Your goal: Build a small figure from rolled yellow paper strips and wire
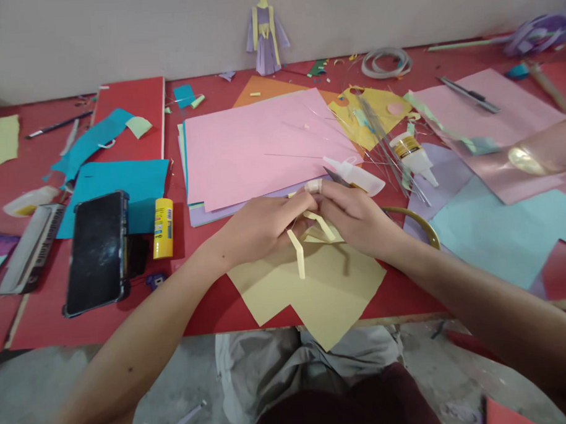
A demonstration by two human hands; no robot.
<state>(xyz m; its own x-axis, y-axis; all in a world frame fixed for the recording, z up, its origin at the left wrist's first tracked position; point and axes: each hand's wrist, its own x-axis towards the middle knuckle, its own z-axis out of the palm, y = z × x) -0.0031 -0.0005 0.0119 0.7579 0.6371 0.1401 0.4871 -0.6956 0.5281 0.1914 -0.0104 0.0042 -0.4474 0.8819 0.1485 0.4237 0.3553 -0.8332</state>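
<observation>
My left hand (265, 225) and my right hand (352, 219) meet at the table's middle, fingers closed together on thin pale yellow paper strips (307, 236). One strip hangs down between them over a pale yellow sheet (313, 291) lying at the table's front edge. A bandage wraps one fingertip (313, 186). Just behind my hands lies a white glue bottle (356, 172) on a stack of pink paper (257, 145).
A black phone (96, 252) and a yellow glue stick (163, 228) lie left, with teal paper (119, 180). A second glue bottle (411, 155), thin wires, pink and light blue sheets sit right. A purple paper doll (265, 33) stands at the wall. Another person's arm (541, 153) enters far right.
</observation>
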